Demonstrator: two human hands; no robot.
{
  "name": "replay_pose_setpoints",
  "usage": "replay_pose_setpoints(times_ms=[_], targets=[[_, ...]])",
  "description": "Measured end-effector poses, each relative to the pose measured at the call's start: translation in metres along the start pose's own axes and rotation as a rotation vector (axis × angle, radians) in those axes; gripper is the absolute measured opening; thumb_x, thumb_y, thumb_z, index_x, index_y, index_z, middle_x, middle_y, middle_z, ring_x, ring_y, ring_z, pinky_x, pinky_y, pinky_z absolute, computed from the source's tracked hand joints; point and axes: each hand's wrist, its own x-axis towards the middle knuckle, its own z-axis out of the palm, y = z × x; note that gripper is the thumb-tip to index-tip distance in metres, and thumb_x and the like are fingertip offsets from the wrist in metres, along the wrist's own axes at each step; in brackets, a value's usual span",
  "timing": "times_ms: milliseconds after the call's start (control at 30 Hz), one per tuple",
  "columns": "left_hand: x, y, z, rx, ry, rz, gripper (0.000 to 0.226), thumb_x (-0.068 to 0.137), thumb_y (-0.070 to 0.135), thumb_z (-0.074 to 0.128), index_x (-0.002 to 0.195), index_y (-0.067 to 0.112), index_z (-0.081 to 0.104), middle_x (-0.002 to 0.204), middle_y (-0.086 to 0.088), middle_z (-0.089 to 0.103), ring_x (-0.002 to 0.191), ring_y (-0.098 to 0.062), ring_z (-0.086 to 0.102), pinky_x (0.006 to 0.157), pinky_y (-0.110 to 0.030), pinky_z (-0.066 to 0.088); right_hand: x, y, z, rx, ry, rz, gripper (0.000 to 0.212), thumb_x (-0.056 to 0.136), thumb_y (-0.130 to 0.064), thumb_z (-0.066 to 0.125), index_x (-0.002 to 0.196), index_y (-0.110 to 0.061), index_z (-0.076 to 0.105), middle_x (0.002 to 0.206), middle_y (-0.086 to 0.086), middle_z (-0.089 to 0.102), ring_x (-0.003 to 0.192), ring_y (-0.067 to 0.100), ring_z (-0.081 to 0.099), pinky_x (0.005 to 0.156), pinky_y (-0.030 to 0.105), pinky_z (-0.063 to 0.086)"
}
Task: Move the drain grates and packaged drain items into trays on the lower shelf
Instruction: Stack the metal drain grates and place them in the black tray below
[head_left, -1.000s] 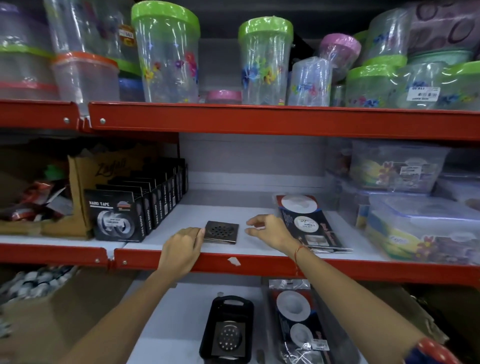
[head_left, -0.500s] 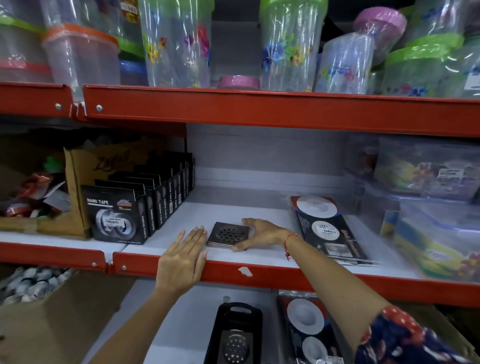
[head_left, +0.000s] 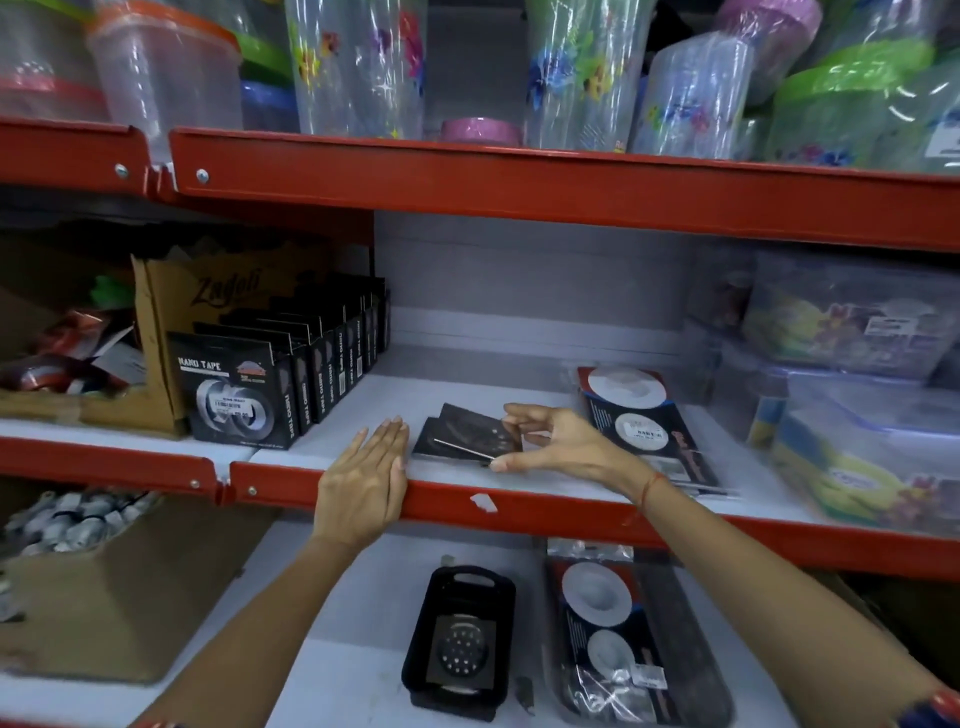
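Observation:
A square metal drain grate (head_left: 465, 432) sits on the middle shelf with its right edge tilted up, and my right hand (head_left: 558, 441) pinches that edge between thumb and fingers. My left hand (head_left: 369, 480) lies flat and open on the red shelf lip just left of the grate. A stack of packaged drain items (head_left: 644, 421) lies to the right of my right hand. On the lower shelf, a black tray (head_left: 460, 644) holds another drain grate (head_left: 461, 649), and a second tray (head_left: 680, 644) beside it holds packaged drain items (head_left: 605, 623).
Black nano tape boxes (head_left: 244, 395) stand in a row left of the grate, beside a cardboard box (head_left: 161, 332). Clear plastic containers (head_left: 857, 395) fill the shelf's right side. The red shelf lip (head_left: 519, 506) overhangs the trays. A cardboard box (head_left: 104, 587) sits at lower left.
My right hand has closed on the grate's right edge and tipped it up off the shelf. My left hand stays flat on the shelf lip.

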Motion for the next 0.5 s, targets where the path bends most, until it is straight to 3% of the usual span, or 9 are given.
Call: replay_pose_setpoints(times_ms=[167,267,333,500], targets=[[-0.001,0.000,-0.006,0.027,-0.087,-0.007,0.047,0.095,0.021,0.031,0.118,0.001,0.066,0.119,-0.012,0.068,0.113,-0.021,0.066,0.104,-0.035,0.047,-0.063,-0.010,0.015,0.002,0.014,-0.077,0.096,0.057,-0.043,0.087,0.141,-0.023,0.046,0.129,-0.016,0.059,0.120,-0.005,0.053,0.104,0.014,0.038],[0.001,0.002,-0.009,0.044,-0.129,-0.021,0.047,0.094,0.020,0.030,0.115,0.000,0.068,0.117,-0.014,0.070,0.111,-0.022,0.067,0.101,-0.037,0.048,-0.091,-0.009,0.031,0.063,-0.018,-0.104,0.089,0.062,-0.025,0.088,0.141,-0.023,0.046,0.128,-0.016,0.057,0.112,-0.016,0.053,0.096,0.002,0.037],[0.001,0.003,-0.012,0.044,-0.162,-0.034,0.048,0.093,0.020,0.031,0.114,0.000,0.068,0.117,-0.014,0.070,0.111,-0.022,0.067,0.101,-0.037,0.048,-0.104,-0.003,0.046,0.076,-0.057,-0.104,0.091,0.061,-0.023,0.089,0.141,-0.023,0.046,0.130,-0.014,0.057,0.115,-0.011,0.055,0.100,0.006,0.039],[-0.001,0.003,-0.015,0.017,-0.206,-0.049,0.049,0.095,0.023,0.028,0.121,0.001,0.064,0.124,-0.013,0.066,0.119,-0.020,0.062,0.108,-0.035,0.043,-0.112,0.030,0.082,-0.132,-0.095,-0.032,0.105,0.053,-0.056,0.085,0.144,-0.034,0.037,0.144,-0.014,0.045,0.136,0.001,0.036,0.116,0.030,0.029]])
